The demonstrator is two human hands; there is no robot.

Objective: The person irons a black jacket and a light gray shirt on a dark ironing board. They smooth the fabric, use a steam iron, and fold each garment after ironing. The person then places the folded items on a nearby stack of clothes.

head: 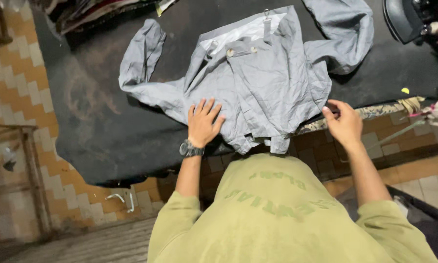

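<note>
Black cloth covers the tabletop, which stands over a floor of orange and cream tiles that runs off beyond the left hand. Spread across that dark surface, directly ahead of both hands, lies a crumpled grey shirt, collar away from the person and buttons showing near the top of the front. Its hem hangs over the near edge of the tabletop, between the two hands.

The left hand lies flat on the lower left part of the shirt, palm down, fingers spread apart and pressing the fabric. A dark wristwatch sits on that wrist. One sleeve of the shirt stretches out beyond and to the left of this hand, bent upward at the elbow.

The right hand is at the lower right edge of the shirt, fingers curled with thumb and fingertips drawn together at the fabric's edge; whether cloth is actually gripped between them cannot be told. The other sleeve lies folded beyond this hand, further up the tabletop.

Beyond and to the right of the right hand sits a dark iron, partly cut off by the frame's edge. The person wears an olive green shirt.
</note>
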